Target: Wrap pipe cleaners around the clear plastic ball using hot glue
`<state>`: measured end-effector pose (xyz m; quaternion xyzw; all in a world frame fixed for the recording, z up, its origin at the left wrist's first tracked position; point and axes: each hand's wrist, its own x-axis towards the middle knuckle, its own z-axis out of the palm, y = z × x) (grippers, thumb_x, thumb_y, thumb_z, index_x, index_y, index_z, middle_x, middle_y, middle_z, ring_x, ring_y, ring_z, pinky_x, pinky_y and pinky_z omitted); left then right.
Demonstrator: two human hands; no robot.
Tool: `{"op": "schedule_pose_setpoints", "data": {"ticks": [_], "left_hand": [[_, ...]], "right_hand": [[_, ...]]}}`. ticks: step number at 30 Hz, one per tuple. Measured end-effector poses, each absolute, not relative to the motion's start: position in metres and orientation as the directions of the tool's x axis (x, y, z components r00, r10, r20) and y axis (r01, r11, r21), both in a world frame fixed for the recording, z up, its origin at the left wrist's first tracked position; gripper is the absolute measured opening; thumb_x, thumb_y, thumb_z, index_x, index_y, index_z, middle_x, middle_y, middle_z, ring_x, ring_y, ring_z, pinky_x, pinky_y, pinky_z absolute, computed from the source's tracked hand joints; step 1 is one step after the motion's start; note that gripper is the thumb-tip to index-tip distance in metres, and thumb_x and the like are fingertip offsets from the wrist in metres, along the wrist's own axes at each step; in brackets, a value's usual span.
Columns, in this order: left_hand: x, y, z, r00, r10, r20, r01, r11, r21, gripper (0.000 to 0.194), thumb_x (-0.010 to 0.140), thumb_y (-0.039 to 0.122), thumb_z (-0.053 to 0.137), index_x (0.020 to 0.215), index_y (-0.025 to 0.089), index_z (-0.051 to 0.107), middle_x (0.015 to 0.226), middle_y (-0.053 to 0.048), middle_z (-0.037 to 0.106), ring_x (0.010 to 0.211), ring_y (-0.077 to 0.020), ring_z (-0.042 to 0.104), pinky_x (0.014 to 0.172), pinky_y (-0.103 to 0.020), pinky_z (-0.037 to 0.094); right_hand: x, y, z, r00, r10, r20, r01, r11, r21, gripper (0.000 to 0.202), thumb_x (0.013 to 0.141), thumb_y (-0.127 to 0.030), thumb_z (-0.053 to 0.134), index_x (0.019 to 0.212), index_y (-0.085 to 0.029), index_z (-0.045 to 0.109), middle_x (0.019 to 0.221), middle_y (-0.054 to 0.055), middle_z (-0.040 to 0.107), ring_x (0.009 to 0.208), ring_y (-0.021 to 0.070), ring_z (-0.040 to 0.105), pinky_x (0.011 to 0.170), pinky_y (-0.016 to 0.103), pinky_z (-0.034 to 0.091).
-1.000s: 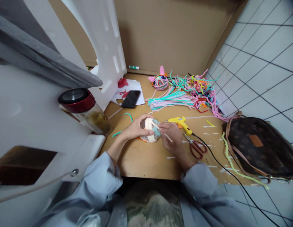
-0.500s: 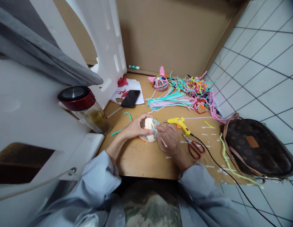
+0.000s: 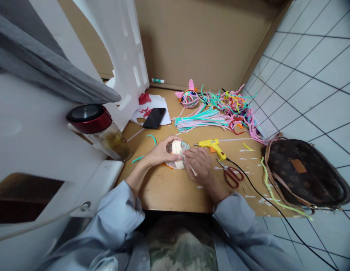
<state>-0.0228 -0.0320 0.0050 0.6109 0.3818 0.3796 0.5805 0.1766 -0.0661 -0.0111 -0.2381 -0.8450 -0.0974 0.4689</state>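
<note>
A small clear round object wrapped with a broad cream band (image 3: 177, 153) is held above the table. My left hand (image 3: 161, 151) grips it from the left, thumb across its front. At its right side are the bent fingers of my right hand (image 3: 199, 162), pressed together around a thin pale strip (image 3: 193, 170) whose end sticks out below. Turquoise bits show on the object's upper right, and an orange piece shows under it. Just right of my right hand lie a yellow glue gun (image 3: 213, 145) and red-handled scissors (image 3: 233, 176).
Pink and turquoise pipe cleaners (image 3: 201, 120), a tangled pile (image 3: 237, 103) and a pink-eared ball (image 3: 190, 98) lie at the back. A phone (image 3: 154, 117) rests on paper. A bottle (image 3: 101, 131) stands left; a brown bag (image 3: 307, 175) sits right.
The view has shifted slightly. My left hand keeps its hold on the wrapped object, and my right fingers have moved only slightly against its right side.
</note>
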Motion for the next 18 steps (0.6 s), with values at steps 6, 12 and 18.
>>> {"op": "schedule_pose_setpoints", "data": {"ticks": [6,12,18], "left_hand": [[-0.0232,-0.0314,0.0033,0.413,0.91,0.035,0.042,-0.057,0.997,0.067,0.056,0.034,0.087,0.112,0.017,0.055,0.094,-0.001,0.06,0.084,-0.0165,0.057,0.079,-0.029,0.047],[-0.0241,-0.03,0.0006,0.416,0.908,0.047,0.043,-0.071,0.997,0.066,0.057,0.032,0.087,0.113,0.017,0.055,0.093,0.0,0.059,0.083,-0.0157,0.057,0.079,-0.029,0.047],[-0.0242,-0.0303,0.0003,0.43,0.902,0.04,0.02,-0.053,0.998,0.069,0.055,0.033,0.088,0.113,0.016,0.055,0.093,0.0,0.059,0.083,-0.0155,0.055,0.078,-0.028,0.046]], "right_hand": [[0.1768,-0.0659,-0.0131,-0.444,0.298,0.845,0.506,0.862,-0.038,0.021,0.086,-0.009,0.056,0.098,-0.024,0.065,0.102,0.006,0.077,0.099,0.0201,0.07,0.085,0.039,0.051],[0.1738,-0.0663,-0.0088,-0.448,0.233,0.863,0.525,0.85,0.043,0.019,0.084,-0.009,0.059,0.097,-0.021,0.063,0.096,0.006,0.078,0.092,0.0207,0.07,0.08,0.038,0.051],[0.1734,-0.0674,-0.0054,-0.451,0.211,0.867,0.539,0.839,0.076,0.018,0.084,-0.009,0.06,0.097,-0.021,0.063,0.093,0.005,0.078,0.09,0.0199,0.07,0.08,0.037,0.051]]}}
